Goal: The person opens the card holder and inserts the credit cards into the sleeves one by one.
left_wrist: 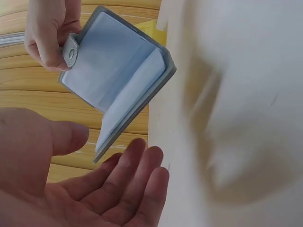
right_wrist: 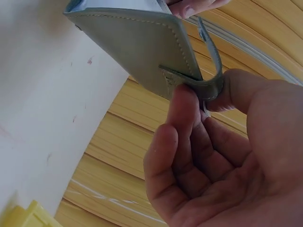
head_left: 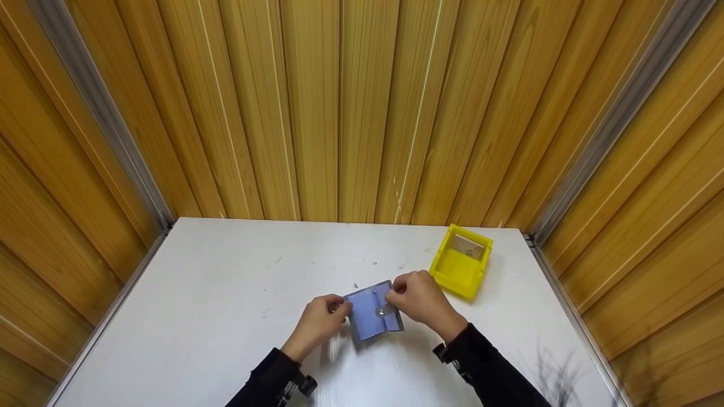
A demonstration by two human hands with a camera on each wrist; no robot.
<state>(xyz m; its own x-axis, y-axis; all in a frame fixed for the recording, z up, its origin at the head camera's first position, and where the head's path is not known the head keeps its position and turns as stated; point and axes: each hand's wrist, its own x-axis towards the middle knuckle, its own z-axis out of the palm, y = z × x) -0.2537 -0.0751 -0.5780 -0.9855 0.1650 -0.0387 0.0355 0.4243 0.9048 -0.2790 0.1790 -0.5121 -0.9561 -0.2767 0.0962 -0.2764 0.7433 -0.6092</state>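
Left hand [head_left: 322,321], fingers apart, unfolded grey cardholder [head_left: 366,316] beside, right hand [head_left: 421,297] pinching it at the strap [right_wrist: 214,56]

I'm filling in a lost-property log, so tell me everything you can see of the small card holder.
The card holder is small, with a grey, leather-like cover stitched along its edge and bluish, clear-looking sleeves inside. Its strap, with a round snap, is unfastened. It is open, tilted and held above the white table, the right hand pinching it at the strap. The left hand is at the opposite edge; contact is unclear.
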